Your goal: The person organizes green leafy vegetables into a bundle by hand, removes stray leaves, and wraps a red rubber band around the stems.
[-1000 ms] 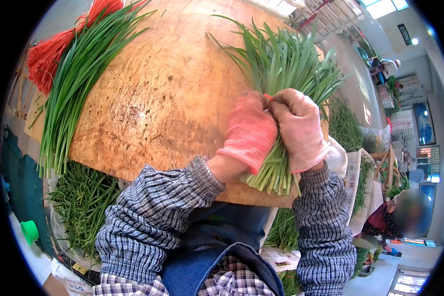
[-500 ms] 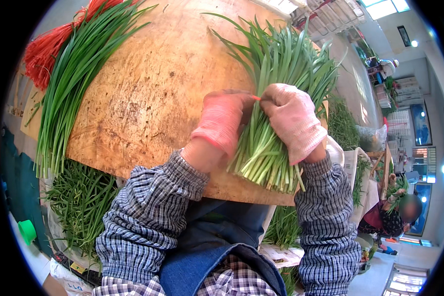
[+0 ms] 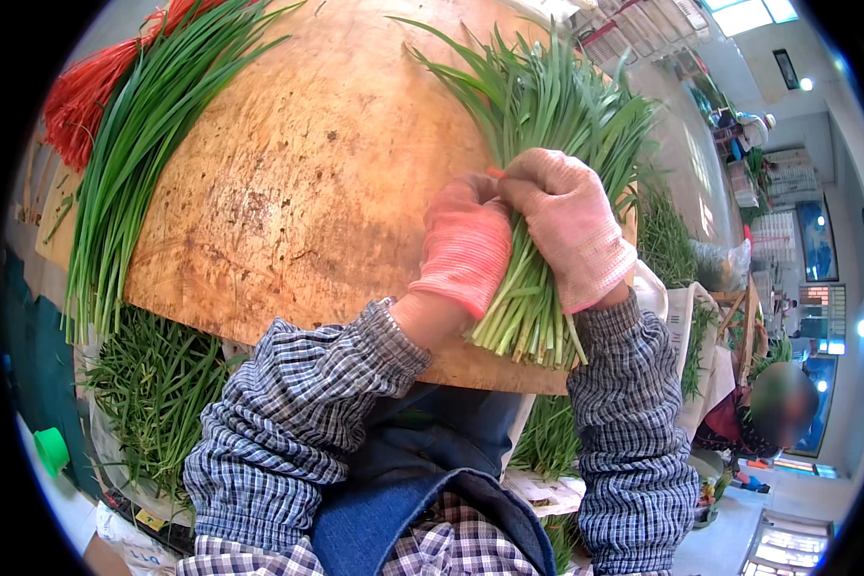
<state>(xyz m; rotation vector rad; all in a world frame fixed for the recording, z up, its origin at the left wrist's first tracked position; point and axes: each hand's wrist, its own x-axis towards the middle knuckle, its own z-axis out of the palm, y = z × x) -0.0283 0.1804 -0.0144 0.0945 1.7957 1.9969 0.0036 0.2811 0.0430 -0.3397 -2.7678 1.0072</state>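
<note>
A thick bunch of garlic chives (image 3: 523, 322) lies at the right side of the wooden board, pale cut stalks toward me and green leaves fanned away. My left hand (image 3: 464, 240), in a pink knit glove, is closed at the left side of the bunch. My right hand (image 3: 568, 228), in a paler pink glove, lies over the stalks with its fingers pinched against the left ones. A small end of red tie strip (image 3: 495, 173) sticks out at the fingertips. The rest of the strip is hidden under the gloves.
The wooden board (image 3: 288, 192) carries another loose pile of chives (image 3: 154, 154) at the left, beside a bundle of red strips (image 3: 91, 101). Tubs of greens (image 3: 158, 413) stand below the board's edges. A co-worker (image 3: 754, 413) is at the far right.
My left hand has moved right, up against my right hand and over the stalks. The stalk ends are drawn into a narrower bunch, and less of the red strip shows.
</note>
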